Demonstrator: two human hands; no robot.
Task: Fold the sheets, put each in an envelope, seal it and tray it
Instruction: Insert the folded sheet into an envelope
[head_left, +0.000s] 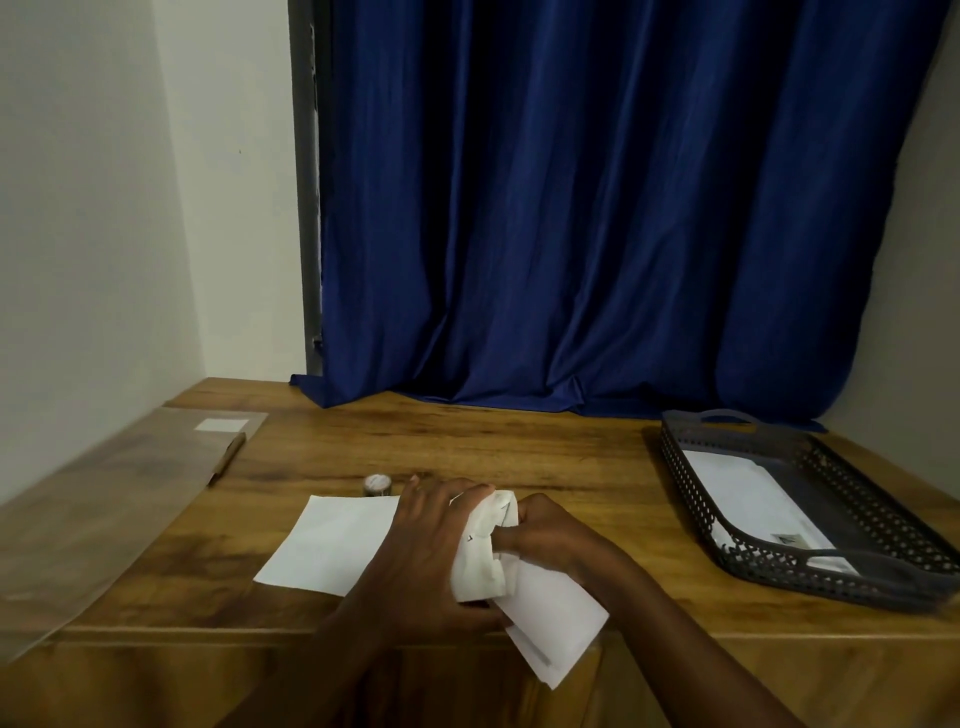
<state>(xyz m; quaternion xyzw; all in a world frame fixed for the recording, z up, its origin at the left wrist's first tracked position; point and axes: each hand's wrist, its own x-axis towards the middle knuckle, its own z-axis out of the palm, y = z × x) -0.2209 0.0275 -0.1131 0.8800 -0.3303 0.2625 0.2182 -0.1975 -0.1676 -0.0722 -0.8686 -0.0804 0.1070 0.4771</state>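
Observation:
My left hand (426, 551) and my right hand (550, 540) meet at the table's front edge. Both grip a white envelope (550, 618) whose open end is bunched up with a folded sheet (483, 551) pushed into it. The envelope's lower corner hangs over the table edge. A flat white sheet (332, 545) lies on the table just left of my left hand, partly under it. At the right stands a dark perforated tray (883, 525) with white envelopes (748, 499) lying inside.
A small round tape roll (377, 484) stands behind the flat sheet. A clear plastic sleeve (104, 499) with a brown strip lies at the left. A blue curtain (597, 208) hangs down onto the table's back edge. Walls close in on both sides.

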